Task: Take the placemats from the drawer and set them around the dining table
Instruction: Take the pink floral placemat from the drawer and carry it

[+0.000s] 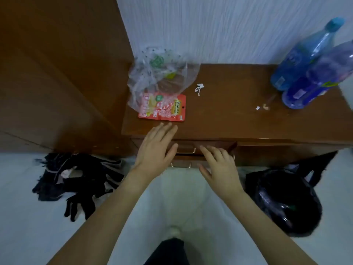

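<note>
**At the drawer front: both hands empty, placemats not in view**

Before the wooden cabinet, the person reaches forward with both arms. The left hand (pixel 155 148) is released, fingers straight, its tips over the near edge of the surface (pixel 229 115), just near of a red snack packet (pixel 162 108). Whether it touches the wood cannot be told. The right hand (pixel 219 163) is likewise released, fingers spread and relaxed, in front of the upper drawer (pixel 215 145), just right of the upper handle (pixel 186 150). It grips nothing. A lower handle (pixel 180 165) shows beneath, between the two wrists.

Task item: no placemats are visible anywhere. By judgement they lie inside a drawer. The upper drawer looks shut or barely ajar; blur prevents a firmer finding.

Step in hand, as judged: the approach to the drawer, the very start of the task. The next move calls for one hand to curl round the upper handle and draw straight toward the near side.

Also noted: a clear plastic bag (pixel 160 77) far of the packet, two blue bottles (pixel 305 69) at far right, dark gloves and clothing (pixel 76 178) on the floor at left, a black bag (pixel 282 199) on the floor at right.
</note>
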Action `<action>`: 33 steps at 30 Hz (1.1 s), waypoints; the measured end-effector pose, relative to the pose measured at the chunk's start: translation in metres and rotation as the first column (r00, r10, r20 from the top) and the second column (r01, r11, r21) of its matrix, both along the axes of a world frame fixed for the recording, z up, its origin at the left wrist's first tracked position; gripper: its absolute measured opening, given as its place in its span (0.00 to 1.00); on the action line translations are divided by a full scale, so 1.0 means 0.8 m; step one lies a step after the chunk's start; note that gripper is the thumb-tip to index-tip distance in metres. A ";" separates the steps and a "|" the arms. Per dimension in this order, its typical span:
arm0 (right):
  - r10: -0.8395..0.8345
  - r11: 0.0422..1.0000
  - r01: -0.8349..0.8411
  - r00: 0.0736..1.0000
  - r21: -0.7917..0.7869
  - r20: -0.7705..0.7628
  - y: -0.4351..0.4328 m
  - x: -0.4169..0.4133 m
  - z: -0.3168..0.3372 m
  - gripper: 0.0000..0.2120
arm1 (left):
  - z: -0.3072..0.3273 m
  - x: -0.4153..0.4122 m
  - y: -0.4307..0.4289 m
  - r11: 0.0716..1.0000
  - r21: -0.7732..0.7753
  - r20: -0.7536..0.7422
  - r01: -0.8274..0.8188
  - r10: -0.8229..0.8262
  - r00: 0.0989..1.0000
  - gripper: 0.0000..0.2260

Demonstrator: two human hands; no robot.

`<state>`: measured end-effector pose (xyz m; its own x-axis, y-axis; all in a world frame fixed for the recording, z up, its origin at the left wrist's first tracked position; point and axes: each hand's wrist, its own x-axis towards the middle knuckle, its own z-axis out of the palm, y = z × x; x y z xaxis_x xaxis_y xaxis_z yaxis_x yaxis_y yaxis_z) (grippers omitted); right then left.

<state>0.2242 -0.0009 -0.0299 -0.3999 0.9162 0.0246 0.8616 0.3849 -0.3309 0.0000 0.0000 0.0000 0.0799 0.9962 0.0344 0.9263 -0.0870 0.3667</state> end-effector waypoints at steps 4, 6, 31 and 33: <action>0.070 0.991 -0.072 0.997 0.112 0.021 0.025 -0.016 -0.110 0.22 | -0.102 -0.007 0.014 0.988 0.153 -0.108 -0.003 0.020 0.994 0.24; 0.087 0.985 -0.085 0.996 0.151 -0.004 0.032 -0.026 -0.155 0.21 | -0.135 -0.011 0.018 0.955 0.296 -0.130 0.021 0.019 0.991 0.24; 0.120 0.924 0.029 0.924 0.381 -0.362 -0.064 -0.018 -0.238 0.04 | -0.144 -0.030 0.018 0.907 0.405 -0.152 0.115 -0.057 0.987 0.25; 0.136 0.924 0.017 0.918 0.381 -0.372 -0.080 -0.012 -0.239 0.04 | -0.141 -0.029 0.016 0.914 0.389 -0.150 0.119 -0.065 0.987 0.26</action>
